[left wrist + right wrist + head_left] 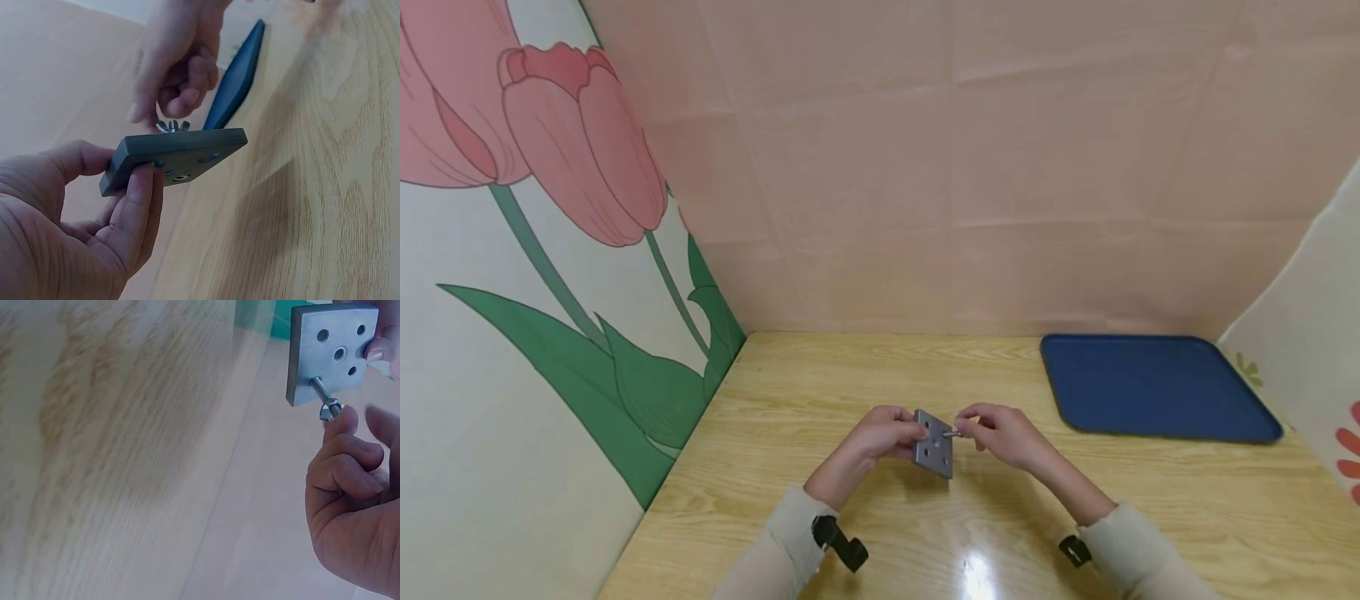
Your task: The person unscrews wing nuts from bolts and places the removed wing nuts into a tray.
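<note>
A square grey metal plate with several round holes is tilted up above the table. My left hand grips its edge, thumb on one side and fingers on the other in the left wrist view. From a corner hole sticks a threaded bolt, carrying a silver wing nut near its free end. My right hand has its fingers bent at that end, one fingertip touching the wing nut. In the right wrist view the thumb looks blurred and slightly apart.
A dark blue tray lies on the wooden table at the back right. A pink cloth hangs behind, and a tulip-patterned panel stands along the left side.
</note>
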Action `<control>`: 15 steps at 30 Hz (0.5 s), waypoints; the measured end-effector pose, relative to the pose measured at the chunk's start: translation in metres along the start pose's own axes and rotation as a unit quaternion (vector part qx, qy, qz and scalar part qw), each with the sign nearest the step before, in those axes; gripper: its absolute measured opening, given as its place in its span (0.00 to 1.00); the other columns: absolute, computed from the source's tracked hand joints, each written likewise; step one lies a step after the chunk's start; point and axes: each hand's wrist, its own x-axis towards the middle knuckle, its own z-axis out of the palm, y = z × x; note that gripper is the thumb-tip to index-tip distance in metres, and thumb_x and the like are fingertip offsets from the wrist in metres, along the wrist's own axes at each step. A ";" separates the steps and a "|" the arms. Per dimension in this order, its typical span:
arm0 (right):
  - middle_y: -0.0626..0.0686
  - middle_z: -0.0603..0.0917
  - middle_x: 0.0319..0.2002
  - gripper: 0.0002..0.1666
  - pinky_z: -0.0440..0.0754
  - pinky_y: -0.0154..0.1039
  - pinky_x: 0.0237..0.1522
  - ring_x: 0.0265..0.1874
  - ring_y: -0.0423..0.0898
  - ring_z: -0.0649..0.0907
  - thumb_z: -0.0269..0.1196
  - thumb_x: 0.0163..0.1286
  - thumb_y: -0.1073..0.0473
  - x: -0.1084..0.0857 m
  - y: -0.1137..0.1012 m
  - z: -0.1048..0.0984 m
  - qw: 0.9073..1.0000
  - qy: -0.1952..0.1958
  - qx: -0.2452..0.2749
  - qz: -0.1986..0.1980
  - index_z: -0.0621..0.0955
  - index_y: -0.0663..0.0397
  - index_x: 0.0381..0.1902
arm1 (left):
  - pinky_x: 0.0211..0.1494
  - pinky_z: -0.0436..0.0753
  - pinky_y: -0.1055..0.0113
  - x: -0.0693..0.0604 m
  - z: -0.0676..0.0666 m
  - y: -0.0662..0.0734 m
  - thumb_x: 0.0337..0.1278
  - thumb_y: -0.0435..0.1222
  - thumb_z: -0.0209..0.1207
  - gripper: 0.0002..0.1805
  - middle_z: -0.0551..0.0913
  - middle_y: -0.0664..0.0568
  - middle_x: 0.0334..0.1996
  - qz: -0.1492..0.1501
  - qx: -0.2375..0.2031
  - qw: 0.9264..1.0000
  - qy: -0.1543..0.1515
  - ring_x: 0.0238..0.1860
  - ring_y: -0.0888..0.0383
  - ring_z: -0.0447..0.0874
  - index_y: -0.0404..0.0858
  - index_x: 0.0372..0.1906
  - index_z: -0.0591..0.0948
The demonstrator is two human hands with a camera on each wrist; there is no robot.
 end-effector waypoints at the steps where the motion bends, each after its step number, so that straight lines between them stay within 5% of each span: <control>1: 0.49 0.79 0.21 0.23 0.72 0.38 0.24 0.21 0.45 0.75 0.57 0.78 0.44 0.001 -0.001 0.000 1.000 0.003 0.004 0.011 0.84 0.56 0.52 | 0.38 0.89 0.62 0.000 0.000 0.000 0.56 0.31 0.67 0.12 0.89 0.43 0.36 0.000 0.001 1.000 -0.001 0.35 0.55 0.89 0.29 0.43 0.81; 8: 0.51 0.83 0.26 0.35 0.75 0.40 0.26 0.22 0.45 0.76 0.47 0.79 0.34 0.001 -0.002 0.002 0.994 -0.004 0.024 0.107 0.85 0.59 0.49 | 0.38 0.89 0.63 0.000 0.000 0.001 0.56 0.31 0.68 0.12 0.89 0.44 0.36 -0.002 0.004 1.000 0.000 0.35 0.56 0.88 0.30 0.43 0.81; 15: 0.53 0.83 0.27 0.36 0.75 0.40 0.24 0.17 0.44 0.73 0.50 0.78 0.34 0.000 -0.004 0.004 0.989 -0.026 0.039 0.137 0.84 0.62 0.50 | 0.38 0.89 0.62 -0.001 0.001 0.001 0.56 0.31 0.68 0.11 0.89 0.44 0.36 -0.004 0.004 1.000 0.000 0.35 0.56 0.88 0.30 0.42 0.82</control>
